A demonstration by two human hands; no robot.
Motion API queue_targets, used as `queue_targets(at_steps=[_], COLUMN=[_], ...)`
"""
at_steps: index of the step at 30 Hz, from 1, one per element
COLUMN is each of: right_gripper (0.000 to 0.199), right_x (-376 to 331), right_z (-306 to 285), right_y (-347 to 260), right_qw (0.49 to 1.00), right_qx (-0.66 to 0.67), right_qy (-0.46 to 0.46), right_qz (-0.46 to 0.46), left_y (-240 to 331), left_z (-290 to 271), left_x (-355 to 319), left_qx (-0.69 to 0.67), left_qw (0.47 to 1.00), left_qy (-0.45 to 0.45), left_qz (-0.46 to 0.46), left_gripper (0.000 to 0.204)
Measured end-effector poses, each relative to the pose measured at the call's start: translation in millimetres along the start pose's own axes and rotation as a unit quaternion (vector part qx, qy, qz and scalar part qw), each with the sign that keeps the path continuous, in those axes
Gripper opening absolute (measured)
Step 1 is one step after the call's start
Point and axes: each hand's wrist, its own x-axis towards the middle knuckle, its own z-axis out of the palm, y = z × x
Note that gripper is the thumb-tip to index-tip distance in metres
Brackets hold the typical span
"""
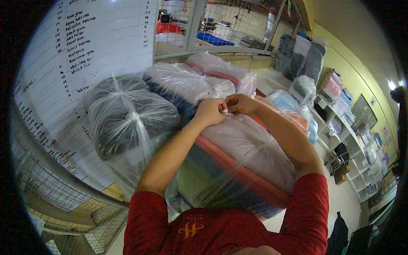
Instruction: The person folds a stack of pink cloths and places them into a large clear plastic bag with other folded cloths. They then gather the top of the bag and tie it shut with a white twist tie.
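Observation:
A large clear plastic bag (244, 142) packed with folded fabric in white, coral, green and blue lies in front of me. Over its far end, my left hand (211, 111) and my right hand (241, 104) meet, both with fingers closed on gathered plastic of the bag. Only a small twist of it shows between the fingertips. Just beyond my hands sits another clear bag (182, 80) with white and dark blue fabric. To the left stands a knotted clear bag (134, 114) of dark fabric.
A whiteboard (106, 38) with handwritten lists rises at the left, above a wire mesh panel (55, 187). Farther back lie a bag of pink and white fabric (221, 70) and grey bundles (299, 53). White shelves (355, 159) line the right wall.

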Motion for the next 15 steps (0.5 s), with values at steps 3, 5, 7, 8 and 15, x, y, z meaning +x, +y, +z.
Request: queue_targets(at_steps=[3,5,7,8,15], right_gripper=[0.024,0.025,0.028,0.029,0.028], right_x=[3,5,9,9,2], right_z=[-5,-8,-4,-7,2], right_y=[12,17,20,18,11], right_qw=[0.997,0.994,0.996,0.995,0.998], right_qx=[0.051,0.078,0.054,0.048,0.011], right_qy=[-0.047,-0.071,-0.069,-0.08,-0.037], right_qz=[0.027,0.033,0.021,0.021,0.054], left_y=[-3,-2,1,2,6], left_z=[6,5,4,4,17], left_x=[-1,-1,-1,-2,-8], left_qx=[0.019,0.038,0.058,0.069,0.111], left_qw=[1.0,0.999,0.998,0.997,0.985], left_qy=[0.024,0.023,0.022,0.023,0.081], left_qz=[0.007,0.012,0.025,0.036,0.102], left_gripper=[0.019,0.019,0.02,0.021,0.027])
